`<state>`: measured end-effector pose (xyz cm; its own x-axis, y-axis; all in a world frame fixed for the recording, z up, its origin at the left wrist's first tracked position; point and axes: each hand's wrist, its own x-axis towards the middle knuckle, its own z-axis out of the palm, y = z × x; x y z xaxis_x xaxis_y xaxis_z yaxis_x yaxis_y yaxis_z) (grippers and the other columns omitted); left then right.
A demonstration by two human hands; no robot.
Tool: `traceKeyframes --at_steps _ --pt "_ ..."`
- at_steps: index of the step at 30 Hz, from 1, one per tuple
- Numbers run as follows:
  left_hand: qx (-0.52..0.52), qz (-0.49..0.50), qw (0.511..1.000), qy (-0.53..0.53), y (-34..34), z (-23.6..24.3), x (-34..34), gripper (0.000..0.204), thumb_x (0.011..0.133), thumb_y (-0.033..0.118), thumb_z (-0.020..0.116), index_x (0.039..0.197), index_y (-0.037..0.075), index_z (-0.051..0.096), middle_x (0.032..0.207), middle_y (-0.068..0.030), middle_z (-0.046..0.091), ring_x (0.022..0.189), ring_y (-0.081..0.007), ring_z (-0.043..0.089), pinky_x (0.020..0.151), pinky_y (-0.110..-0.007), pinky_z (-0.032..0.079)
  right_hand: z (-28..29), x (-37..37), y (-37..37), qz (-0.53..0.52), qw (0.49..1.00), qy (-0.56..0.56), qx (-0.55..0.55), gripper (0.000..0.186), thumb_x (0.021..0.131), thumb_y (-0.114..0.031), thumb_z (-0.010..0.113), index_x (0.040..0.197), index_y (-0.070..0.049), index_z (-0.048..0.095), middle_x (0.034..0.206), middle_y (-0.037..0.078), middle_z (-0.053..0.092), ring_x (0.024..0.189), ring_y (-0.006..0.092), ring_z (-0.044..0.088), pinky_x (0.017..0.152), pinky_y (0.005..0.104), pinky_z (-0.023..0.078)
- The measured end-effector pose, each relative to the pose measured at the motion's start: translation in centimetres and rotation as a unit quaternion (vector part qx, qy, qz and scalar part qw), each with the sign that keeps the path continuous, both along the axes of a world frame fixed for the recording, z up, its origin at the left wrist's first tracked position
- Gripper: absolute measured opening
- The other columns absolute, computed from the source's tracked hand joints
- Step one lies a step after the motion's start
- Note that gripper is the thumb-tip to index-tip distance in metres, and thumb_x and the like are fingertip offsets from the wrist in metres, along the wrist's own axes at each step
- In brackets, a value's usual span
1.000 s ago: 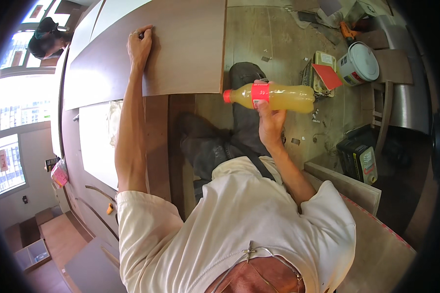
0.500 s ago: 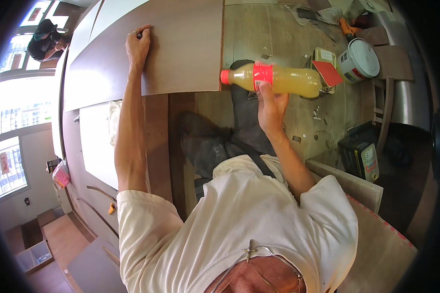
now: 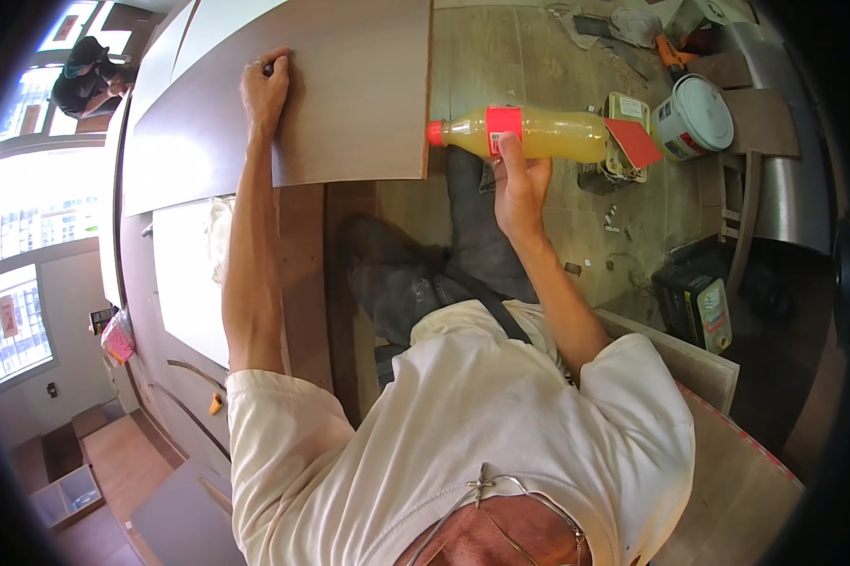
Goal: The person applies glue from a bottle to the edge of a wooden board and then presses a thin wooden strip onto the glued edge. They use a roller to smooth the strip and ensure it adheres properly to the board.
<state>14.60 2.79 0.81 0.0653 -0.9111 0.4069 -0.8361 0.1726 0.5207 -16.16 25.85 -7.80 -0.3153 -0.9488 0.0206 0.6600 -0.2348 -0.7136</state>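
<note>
My right hand (image 3: pixel 522 193) is closed around a plastic bottle (image 3: pixel 562 136) of cloudy yellow drink, with a red cap and a red label. The bottle lies nearly level, its cap pointing left beside the edge of a brown board (image 3: pixel 359 94). On that board rests my left hand (image 3: pixel 266 94), arm stretched forward and fingers curled. A small dark thing shows between those fingers, too small to name.
At the right stand a white lidded bucket (image 3: pixel 694 118), an orange-handled tool (image 3: pixel 672 57) and a black and yellow can (image 3: pixel 694 302). A red flat piece (image 3: pixel 633 141) sits behind the bottle's base. Another person (image 3: pixel 90 80) is at the far left.
The bottle has shifted slightly up in the picture and turned a little more level, my right hand moving with it. My left hand stays in place on the board.
</note>
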Motion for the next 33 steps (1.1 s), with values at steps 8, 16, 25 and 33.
traceKeyframes --at_steps 8,16,25,33 --pt "-0.001 0.005 1.0 -0.012 0.4 0.1 -0.1 0.028 0.089 0.026 0.06 0.108 0.012 0.077 0.106 -0.0145 0.07 0.094 -0.0258 0.065 0.089 -0.037 0.05 0.5 0.8 4.9 0.014 1.0 -0.018 -0.009 0.045 0.095 -0.013 0.064 0.135 -0.001 0.045 0.131 0.017 0.058 0.119 0.0207 0.056 0.102 0.0348 0.045" --pt "-0.005 -0.005 1.0 0.006 0.6 0.1 -0.5 0.027 0.09 0.025 0.061 0.107 0.01 0.076 0.103 -0.0147 0.069 0.095 -0.0256 0.065 0.089 -0.036 0.05 0.7 0.8 2.2 -0.017 0.999 -0.038 -0.018 0.043 0.096 -0.016 0.065 0.133 -0.002 0.048 0.128 0.013 0.06 0.108 0.0151 0.058 0.09 0.0286 0.048" --pt "-0.004 -0.016 1.0 -0.009 0.1 0.2 -0.1 0.027 0.09 0.024 0.06 0.108 0.01 0.076 0.109 -0.0148 0.068 0.095 -0.0259 0.063 0.089 -0.037 0.049 1.1 -0.3 -5.8 -0.05 0.997 -0.031 -0.055 0.026 0.099 -0.018 0.063 0.122 -0.007 0.055 0.109 0.003 0.064 0.092 0.0113 0.061 0.079 0.0287 0.05" --pt "0.016 0.01 1.0 -0.006 0.5 0.1 -0.5 0.027 0.091 0.025 0.06 0.107 0.012 0.077 0.107 -0.0138 0.069 0.098 -0.0256 0.062 0.091 -0.036 0.048 -0.8 0.1 -2.1 -0.026 0.999 -0.027 -0.003 0.038 0.095 -0.02 0.068 0.126 -0.004 0.053 0.119 0.008 0.063 0.101 0.0152 0.061 0.087 0.0325 0.053"
